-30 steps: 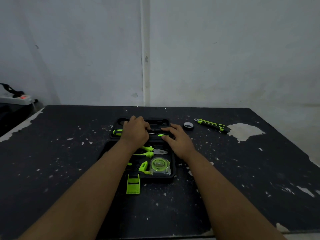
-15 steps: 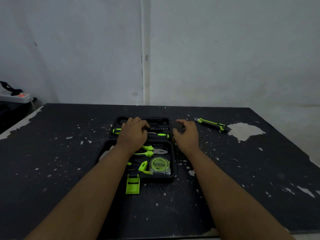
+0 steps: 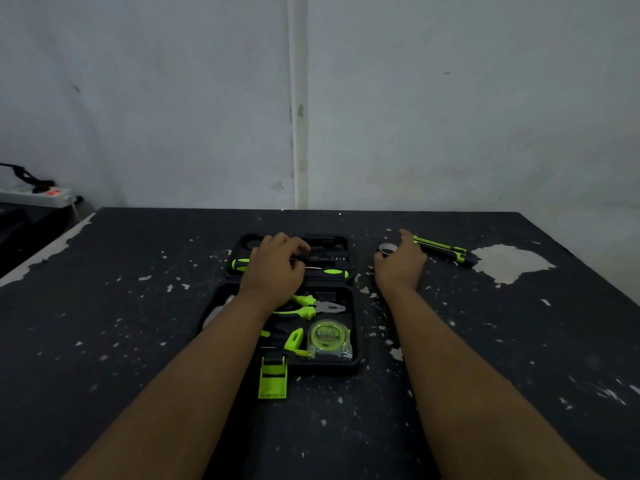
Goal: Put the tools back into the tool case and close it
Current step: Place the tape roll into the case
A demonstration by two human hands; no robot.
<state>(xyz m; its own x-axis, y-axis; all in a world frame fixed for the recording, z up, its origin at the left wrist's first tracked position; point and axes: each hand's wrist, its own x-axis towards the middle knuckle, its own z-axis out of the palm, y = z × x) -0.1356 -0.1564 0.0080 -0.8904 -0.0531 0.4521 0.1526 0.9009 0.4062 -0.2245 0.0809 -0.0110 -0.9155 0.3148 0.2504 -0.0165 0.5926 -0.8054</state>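
Black tape [image 3: 387, 250] lies right of the case [image 3: 358, 362]; my right hand [image 3: 398, 268] has moved from the case to it, fingers apart around it (not closed yet). Left hand [image 3: 277, 271] stays curled on the screwdriver [image 3: 332, 272] inside.

head view looks forward and down, close over table [image 3: 104, 341].
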